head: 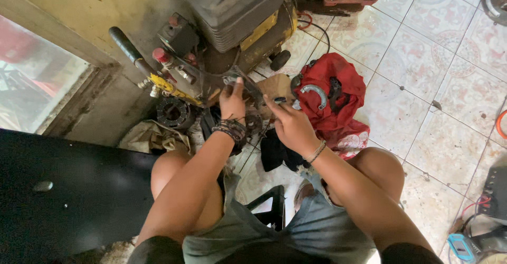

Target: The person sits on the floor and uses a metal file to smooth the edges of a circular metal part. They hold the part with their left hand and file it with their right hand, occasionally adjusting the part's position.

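1. Left hand (232,101) is closed around a dark metal part (244,82) at the base of the compressor (232,16); fingers wrap it, thumb on top. The exact grip is hard to read.
2. Right hand (291,126) is just beside the left, fingers curled around a small dark tool (279,100) whose tip points at the same part. I cannot tell what kind of tool it is.
3. The part sits directly ahead of both hands, low against the compressor body, between the yellow fitting (161,83) and the wheel (280,59).
4. Risk: the tool slips off the part. The left hand's fingers lie right beside the tip, so a slip probably drives it into them.
5. Risk: poor view. The hands cover the joint, so the tool may seat crooked and round off whatever it engages.
6. Risk: loose pieces. A curved metal piece (316,92) lies on the red cloth (332,105) just past the right hand; a bump from the wrist could send it onto the tiled floor (422,84).
7. Risk: the black rag (274,153) and clutter under the hands can swallow any small fastener that drops.
8. Risk: bare knees sit close below the work; a dropped part or tool likely lands on them.
9. Risk: the left wristbands (232,131) hang near the fittings and could snag.
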